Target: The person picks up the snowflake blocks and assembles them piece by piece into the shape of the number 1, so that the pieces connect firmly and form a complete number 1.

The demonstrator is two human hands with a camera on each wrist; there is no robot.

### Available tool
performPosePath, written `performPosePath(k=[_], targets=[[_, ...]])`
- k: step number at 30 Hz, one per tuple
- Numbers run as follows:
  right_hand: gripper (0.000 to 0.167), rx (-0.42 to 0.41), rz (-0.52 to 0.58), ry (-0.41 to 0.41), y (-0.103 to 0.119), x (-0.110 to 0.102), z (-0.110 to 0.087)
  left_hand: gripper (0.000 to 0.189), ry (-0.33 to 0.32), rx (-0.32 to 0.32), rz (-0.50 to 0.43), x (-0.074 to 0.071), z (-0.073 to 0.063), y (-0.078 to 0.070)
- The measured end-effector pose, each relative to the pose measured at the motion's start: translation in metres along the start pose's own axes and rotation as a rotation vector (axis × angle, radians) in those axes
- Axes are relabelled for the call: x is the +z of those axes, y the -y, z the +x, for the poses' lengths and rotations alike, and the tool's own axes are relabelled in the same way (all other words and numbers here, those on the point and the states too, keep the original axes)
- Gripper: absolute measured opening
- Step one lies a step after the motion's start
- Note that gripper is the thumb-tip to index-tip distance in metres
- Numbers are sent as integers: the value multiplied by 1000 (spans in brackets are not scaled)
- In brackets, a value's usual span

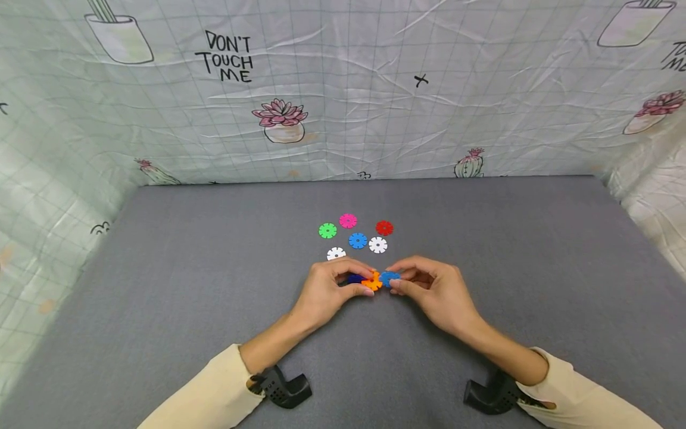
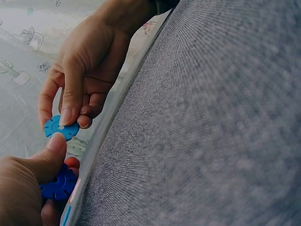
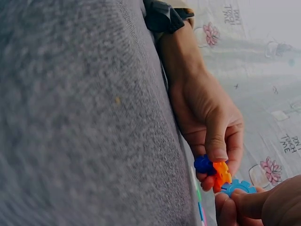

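Note:
Both hands meet over the grey table. My left hand [image 1: 328, 290] pinches an orange notched disc [image 1: 372, 281] between thumb and fingers. A dark blue notched disc [image 2: 59, 182] sits against the orange one, partly covered by the left fingers in the head view. With thumb and fingertips my right hand [image 1: 438, 291] pinches a light blue notched disc [image 1: 389, 279]. Its edge meets the edge of the orange disc [image 3: 222, 175], and the two lie at an angle to each other in the right wrist view.
Beyond the hands lie loose notched discs: green [image 1: 327, 230], pink [image 1: 348, 221], red [image 1: 384, 227], blue [image 1: 358, 241], and white ones [image 1: 377, 245], the nearer white disc [image 1: 336, 254] close to the left knuckles. A printed cloth [image 1: 343, 89] hangs behind the grey table [image 1: 214, 256].

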State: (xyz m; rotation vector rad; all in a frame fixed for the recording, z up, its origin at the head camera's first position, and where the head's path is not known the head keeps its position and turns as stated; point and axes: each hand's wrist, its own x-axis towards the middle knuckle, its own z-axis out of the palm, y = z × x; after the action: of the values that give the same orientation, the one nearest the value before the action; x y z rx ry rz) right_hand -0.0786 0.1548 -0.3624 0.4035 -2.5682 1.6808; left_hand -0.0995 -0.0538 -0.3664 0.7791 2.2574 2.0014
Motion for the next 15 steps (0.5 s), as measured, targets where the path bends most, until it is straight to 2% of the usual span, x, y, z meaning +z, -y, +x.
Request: performPosePath(k=[5, 15], targets=[[19, -8, -18, -6, 0, 2, -1, 18, -6, -10, -10, 0, 0, 18], [18, -36, 9, 9, -2, 5, -3, 17, -4, 8, -36, 0, -2, 22]])
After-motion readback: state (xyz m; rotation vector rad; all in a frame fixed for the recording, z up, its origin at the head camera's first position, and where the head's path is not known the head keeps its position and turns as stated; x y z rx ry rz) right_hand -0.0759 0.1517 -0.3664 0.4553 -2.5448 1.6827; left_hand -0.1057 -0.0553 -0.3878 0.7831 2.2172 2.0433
